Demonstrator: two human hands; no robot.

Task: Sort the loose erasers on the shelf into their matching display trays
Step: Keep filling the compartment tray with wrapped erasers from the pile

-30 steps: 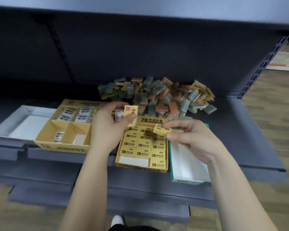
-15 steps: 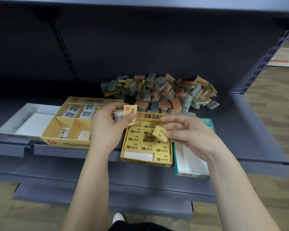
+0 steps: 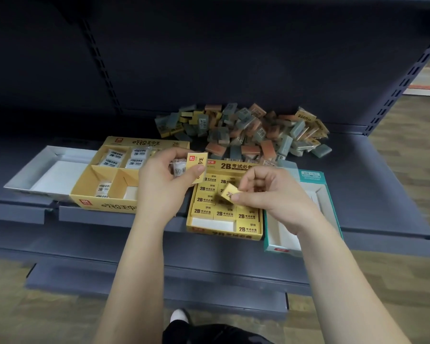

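While left hand (image 3: pixel 159 187) grips tall yellow eraser (image 3: pixel 196 165) plus clear-wrapped white eraser (image 3: pixel 179 169) between thumb and curled fingers, right hand (image 3: pixel 273 194) pinches small yellow eraser (image 3: pixel 230 192), tilted, over 2B tray (image 3: pixel 224 233). Loose eraser pile (image 3: pixel 243 130) at shelf (image 3: pixel 372 194) back. Divided yellow tray (image 3: pixel 104 207) left of 2B tray; teal tray (image 3: pixel 310 175) right; white tray (image 3: pixel 23 187) far left.
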